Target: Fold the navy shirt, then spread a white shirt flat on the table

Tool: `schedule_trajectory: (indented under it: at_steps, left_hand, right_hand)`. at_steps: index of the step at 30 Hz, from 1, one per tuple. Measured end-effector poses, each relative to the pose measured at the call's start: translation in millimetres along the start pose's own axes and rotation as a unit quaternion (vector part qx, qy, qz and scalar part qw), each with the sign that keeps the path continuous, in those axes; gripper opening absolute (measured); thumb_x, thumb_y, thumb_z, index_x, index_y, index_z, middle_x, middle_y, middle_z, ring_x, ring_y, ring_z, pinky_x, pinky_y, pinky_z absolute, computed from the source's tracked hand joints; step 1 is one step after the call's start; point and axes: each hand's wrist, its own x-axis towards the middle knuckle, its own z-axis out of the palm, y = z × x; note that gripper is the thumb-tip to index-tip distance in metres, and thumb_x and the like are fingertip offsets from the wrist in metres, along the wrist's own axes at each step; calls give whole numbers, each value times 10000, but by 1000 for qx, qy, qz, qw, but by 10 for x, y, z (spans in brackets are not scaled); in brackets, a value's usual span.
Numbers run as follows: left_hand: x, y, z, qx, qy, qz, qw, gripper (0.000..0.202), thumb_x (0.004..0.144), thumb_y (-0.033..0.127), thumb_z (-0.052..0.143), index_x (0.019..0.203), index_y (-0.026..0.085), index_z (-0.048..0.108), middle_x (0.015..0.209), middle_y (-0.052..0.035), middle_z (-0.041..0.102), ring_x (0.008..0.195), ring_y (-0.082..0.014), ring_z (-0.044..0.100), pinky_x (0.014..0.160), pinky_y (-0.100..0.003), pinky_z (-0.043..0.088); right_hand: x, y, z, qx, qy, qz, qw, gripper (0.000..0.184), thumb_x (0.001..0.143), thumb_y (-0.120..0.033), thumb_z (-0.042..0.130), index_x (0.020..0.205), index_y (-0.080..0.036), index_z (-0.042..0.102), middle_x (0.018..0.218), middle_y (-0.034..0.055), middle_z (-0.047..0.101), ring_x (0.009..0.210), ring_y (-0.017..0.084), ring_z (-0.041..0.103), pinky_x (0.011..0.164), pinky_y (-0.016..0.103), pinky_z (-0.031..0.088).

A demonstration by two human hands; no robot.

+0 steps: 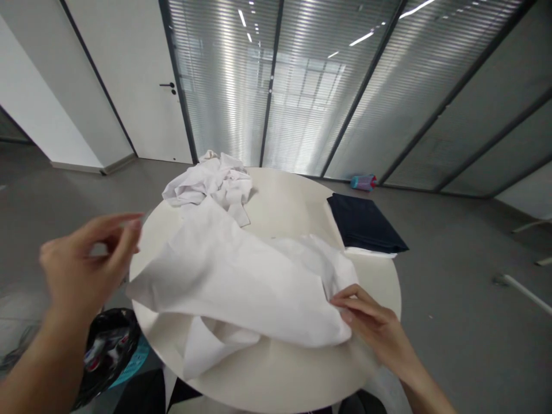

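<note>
1 right hand (375, 323) pinching nearer white cloth (245, 276), left hand (77, 271) loosely open, apart, round table (280, 376) beneath

My left hand (88, 267) and right hand (375, 325) are both bare, with slim, slightly tapered fingers and nails too blurred to make out clearly; my left forearm (43, 359) and right forearm (416, 374) are bare too, smooth in outline, narrowing toward the wrists
</note>
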Motion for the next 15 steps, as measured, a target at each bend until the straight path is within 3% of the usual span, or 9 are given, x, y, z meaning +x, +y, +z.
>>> schedule_trajectory:
  at_steps: [1, 3, 5, 6, 7, 8, 10, 13, 15]
  left_hand:
    - [40, 143, 70, -21, -41, 32, 998, 308, 911, 452, 608, 1189, 382, 721, 661, 63, 663, 570, -169, 580, 596, -279, 486]
    - [27, 438, 184, -99, -221, 128, 962, 280, 917, 462, 616, 1149, 369, 745, 654, 48, 673, 551, -156, 594, 566, -259, 481]
    - [-97, 694, 236, -169, -441, 230, 851, 333, 909, 492, 648, 1213, 377, 716, 679, 35, 699, 573, -152, 630, 574, -243, 487]
    - [-185, 791, 238, -181, -519, 271, 791, 404, 887, 519, 677, 1266, 378, 687, 701, 27, 711, 593, -156, 646, 592, -242, 492]
    - [-280, 864, 230, -181, -569, 301, 744, 502, 858, 555, 702, 1323, 372, 648, 737, 14, 724, 621, -166, 661, 617, -248, 498]
    - [-374, 912, 217, -172, -596, 318, 717, 610, 828, 599, 716, 1377, 357, 604, 788, -4, 734, 658, -181, 673, 646, -260, 506]
    - [-533, 937, 202, -142, -595, 309, 728, 792, 792, 673, 707, 1470, 317, 504, 914, -54, 738, 759, -224, 691, 724, -303, 521]
    - [-667, 848, 263, -103, -547, 233, 797, 1002, 771, 720, 691, 1576, 269, 301, 1176, -139, 687, 1041, -326, 671, 892, -420, 519]
    - [-710, 744, 365, -111, -514, 181, 831, 1108, 752, 720, 705, 1601, 237, 182, 1363, -193, 586, 1219, -379, 588, 989, -501, 482]
  right_hand:
    - [-39, -27, 65, 2, -5, -11, 1000, 211, 913, -271, 666, 1071, -366, 768, 951, 47, 666, 915, 194, 697, 771, 282, 609]
    - [-111, -70, 224, -8, -9, -45, 999, 288, 917, -247, 652, 1165, -374, 725, 1029, 60, 672, 993, 213, 691, 834, 318, 613]
    - [-164, -104, 398, -40, -18, -82, 996, 421, 924, -223, 624, 1321, -364, 625, 1186, 83, 666, 1134, 237, 657, 946, 366, 590]
    - [-175, -123, 476, -61, -29, -101, 993, 495, 934, -202, 594, 1406, -345, 550, 1273, 93, 646, 1208, 242, 625, 1003, 386, 565]
    - [-169, -148, 543, -81, -44, -124, 988, 562, 945, -175, 553, 1482, -316, 462, 1353, 103, 614, 1278, 242, 584, 1053, 402, 534]
    - [-143, -181, 597, -99, -60, -152, 982, 619, 955, -143, 506, 1542, -279, 369, 1429, 113, 567, 1343, 240, 531, 1095, 416, 500]
    - [-28, -274, 663, -125, -88, -217, 964, 701, 959, -70, 415, 1611, -198, 191, 1581, 140, 401, 1460, 248, 388, 1156, 453, 429]
    - [268, -456, 706, -139, -115, -303, 936, 767, 951, -13, 345, 1624, -141, -1, 1691, 148, 59, 1542, 289, 166, 1197, 512, 348]
    - [497, -564, 748, -132, -150, -330, 923, 798, 955, -9, 329, 1613, -151, -100, 1688, 133, -64, 1551, 288, 92, 1206, 518, 332]
